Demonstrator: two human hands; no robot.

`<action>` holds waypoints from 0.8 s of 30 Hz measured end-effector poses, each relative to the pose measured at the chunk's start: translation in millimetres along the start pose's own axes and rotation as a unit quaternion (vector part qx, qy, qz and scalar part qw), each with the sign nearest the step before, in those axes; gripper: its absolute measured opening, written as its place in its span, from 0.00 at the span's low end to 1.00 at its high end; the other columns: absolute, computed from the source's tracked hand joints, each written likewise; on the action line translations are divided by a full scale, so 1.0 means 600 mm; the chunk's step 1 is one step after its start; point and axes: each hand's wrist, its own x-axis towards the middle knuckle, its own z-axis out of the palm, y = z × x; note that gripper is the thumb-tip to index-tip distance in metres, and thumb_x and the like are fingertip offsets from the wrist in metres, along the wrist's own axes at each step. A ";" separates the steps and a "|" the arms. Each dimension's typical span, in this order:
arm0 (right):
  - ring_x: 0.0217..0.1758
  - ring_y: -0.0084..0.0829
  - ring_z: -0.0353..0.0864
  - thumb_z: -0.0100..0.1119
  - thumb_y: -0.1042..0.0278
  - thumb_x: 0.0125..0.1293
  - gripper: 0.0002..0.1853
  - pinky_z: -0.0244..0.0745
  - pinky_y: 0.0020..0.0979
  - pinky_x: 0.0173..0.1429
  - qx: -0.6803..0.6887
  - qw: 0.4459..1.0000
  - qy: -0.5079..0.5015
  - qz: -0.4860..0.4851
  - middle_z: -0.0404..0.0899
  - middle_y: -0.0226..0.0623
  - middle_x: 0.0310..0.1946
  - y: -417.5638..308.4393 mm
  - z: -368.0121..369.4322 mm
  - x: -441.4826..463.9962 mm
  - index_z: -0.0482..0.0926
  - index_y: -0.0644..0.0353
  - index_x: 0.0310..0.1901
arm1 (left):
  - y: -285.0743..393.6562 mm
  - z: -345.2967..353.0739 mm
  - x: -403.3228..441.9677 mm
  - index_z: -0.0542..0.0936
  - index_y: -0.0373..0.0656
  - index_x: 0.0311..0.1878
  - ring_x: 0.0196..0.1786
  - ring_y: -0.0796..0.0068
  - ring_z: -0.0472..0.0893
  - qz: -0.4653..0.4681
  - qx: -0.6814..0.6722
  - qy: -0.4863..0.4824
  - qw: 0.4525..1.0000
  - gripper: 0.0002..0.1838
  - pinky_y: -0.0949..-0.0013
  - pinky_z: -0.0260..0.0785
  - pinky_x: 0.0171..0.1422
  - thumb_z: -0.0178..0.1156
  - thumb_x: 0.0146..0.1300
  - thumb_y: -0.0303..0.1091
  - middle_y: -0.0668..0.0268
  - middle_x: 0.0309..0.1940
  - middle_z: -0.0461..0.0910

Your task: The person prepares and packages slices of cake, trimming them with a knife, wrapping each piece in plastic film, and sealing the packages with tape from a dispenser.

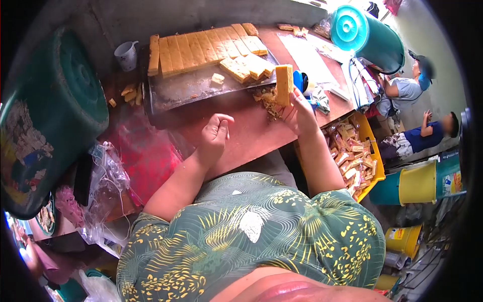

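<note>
My right hand (301,113) grips a slice of yellow sponge cake (284,84), held upright near the tray's right corner. Over the table in front of the tray, my left hand (216,135) has its fingers curled in, and I see nothing in them. A metal tray (176,98) carries a row of long cut cake slices (201,48) at its back. Shorter cake pieces (246,68) lie at its right end, and a small pale chunk (217,79) sits on the bare metal. Brown crumbs (271,106) are heaped beside the tray, below the held slice.
A yellow crate (375,156) full of wrapped cake pieces (349,161) stands right of me. Large green tubs stand at left (75,85) and back right (367,38). Clear plastic bags (103,191) and a white mug (126,55) are at left. Two people (420,136) are at far right.
</note>
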 end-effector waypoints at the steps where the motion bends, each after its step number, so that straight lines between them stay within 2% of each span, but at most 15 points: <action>1: 0.59 0.28 0.83 0.66 0.59 0.76 0.32 0.80 0.32 0.60 0.017 1.000 -0.020 0.011 0.80 0.34 0.61 0.016 -0.014 -0.012 0.65 0.57 0.75 | -0.002 0.005 0.006 0.82 0.42 0.48 0.38 0.85 0.75 0.075 -0.047 0.002 0.996 0.07 0.78 0.69 0.43 0.57 0.79 0.32 0.71 0.35 0.78; 4: 0.60 0.32 0.84 0.65 0.59 0.76 0.32 0.81 0.37 0.63 0.064 0.996 -0.048 0.043 0.80 0.38 0.63 0.049 -0.033 -0.044 0.65 0.58 0.75 | 0.069 -0.026 -0.014 0.81 0.41 0.54 0.51 0.75 0.80 0.169 0.198 -0.002 0.966 0.09 0.68 0.73 0.60 0.60 0.74 0.27 0.64 0.43 0.82; 6: 0.61 0.33 0.84 0.64 0.59 0.76 0.32 0.82 0.39 0.64 0.094 0.991 -0.063 0.075 0.81 0.39 0.63 0.079 -0.061 -0.050 0.64 0.57 0.75 | 0.120 -0.093 -0.021 0.83 0.41 0.53 0.59 0.64 0.81 0.222 0.361 -0.016 0.906 0.11 0.62 0.72 0.68 0.64 0.68 0.25 0.61 0.50 0.83; 10: 0.59 0.30 0.83 0.63 0.61 0.77 0.28 0.81 0.37 0.62 0.121 0.985 -0.080 0.094 0.80 0.35 0.63 0.097 -0.075 -0.056 0.67 0.54 0.74 | 0.132 -0.252 -0.064 0.84 0.40 0.46 0.63 0.53 0.78 0.195 0.563 0.114 0.795 0.12 0.55 0.69 0.71 0.72 0.65 0.36 0.56 0.60 0.79; 13: 0.60 0.30 0.83 0.63 0.61 0.77 0.28 0.81 0.39 0.64 0.119 0.983 -0.071 0.119 0.79 0.34 0.64 0.094 -0.074 -0.050 0.66 0.52 0.75 | 0.120 -0.306 -0.111 0.82 0.39 0.42 0.64 0.51 0.77 0.049 0.620 0.126 0.773 0.16 0.55 0.69 0.71 0.75 0.64 0.40 0.52 0.65 0.75; 16: 0.61 0.30 0.83 0.62 0.62 0.78 0.28 0.81 0.39 0.65 0.129 0.981 -0.076 0.126 0.79 0.35 0.66 0.098 -0.076 -0.046 0.66 0.51 0.75 | 0.115 -0.317 -0.115 0.80 0.39 0.39 0.65 0.50 0.77 -0.025 0.573 0.116 0.811 0.17 0.55 0.70 0.69 0.75 0.64 0.42 0.51 0.69 0.71; 19: 0.62 0.31 0.82 0.60 0.63 0.79 0.27 0.81 0.39 0.64 0.147 0.978 -0.090 0.117 0.78 0.37 0.67 0.103 -0.083 -0.046 0.65 0.52 0.75 | 0.125 -0.315 -0.118 0.80 0.39 0.38 0.66 0.50 0.77 -0.044 0.547 0.101 0.830 0.17 0.55 0.72 0.66 0.75 0.64 0.42 0.51 0.69 0.71; 22: 0.62 0.32 0.82 0.60 0.63 0.79 0.27 0.81 0.39 0.64 0.137 0.979 -0.099 0.117 0.78 0.38 0.67 0.106 -0.088 -0.047 0.65 0.53 0.75 | 0.115 -0.312 -0.121 0.80 0.39 0.36 0.66 0.51 0.77 -0.012 0.594 0.100 0.798 0.17 0.56 0.74 0.64 0.75 0.65 0.42 0.50 0.69 0.72; 24: 0.61 0.32 0.83 0.60 0.63 0.79 0.27 0.81 0.39 0.63 0.136 0.979 -0.101 0.113 0.78 0.39 0.67 0.106 -0.090 -0.048 0.65 0.54 0.75 | 0.106 -0.329 -0.115 0.80 0.38 0.36 0.68 0.48 0.77 -0.021 0.535 0.132 0.834 0.18 0.54 0.70 0.69 0.75 0.64 0.44 0.51 0.68 0.75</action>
